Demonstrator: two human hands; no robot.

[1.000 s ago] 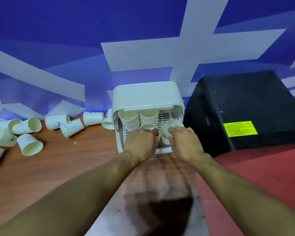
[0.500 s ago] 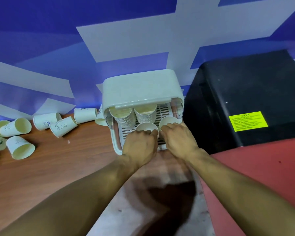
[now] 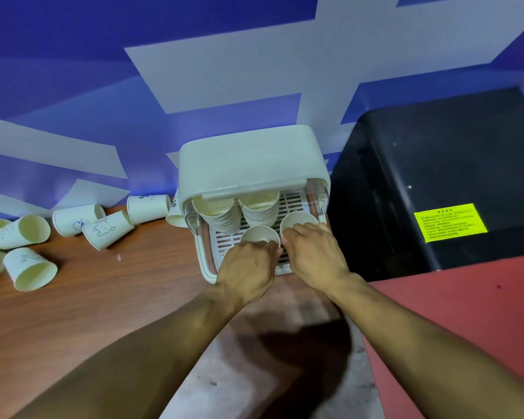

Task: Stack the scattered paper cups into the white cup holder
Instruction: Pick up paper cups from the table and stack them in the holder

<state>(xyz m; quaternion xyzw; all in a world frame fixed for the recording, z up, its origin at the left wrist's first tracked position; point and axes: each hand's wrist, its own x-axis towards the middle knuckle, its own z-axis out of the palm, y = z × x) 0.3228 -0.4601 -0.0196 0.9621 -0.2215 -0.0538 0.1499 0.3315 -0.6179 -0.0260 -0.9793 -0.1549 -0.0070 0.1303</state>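
L grip (image 3: 248, 267) curled round front cup (image 3: 260, 235), R grip (image 3: 313, 255) round rear cup (image 3: 298, 220). Both cups sit just past the fingers, upright w/ mouths up, on the slatted tray of the white cup holder (image 3: 248, 164). Stacks (image 3: 221, 213) stand behind. Loose cups (image 3: 106, 229) lie sideways on the bench (image 3: 103, 297), far left.

Bare forearms reaching forward, left hand (image 3: 248, 267) and right hand (image 3: 315, 258) close together, palms down, fingers curled, gripping.

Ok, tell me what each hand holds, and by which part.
Left hand grips a paper cup at its near rim; right hand grips a second cup likewise.
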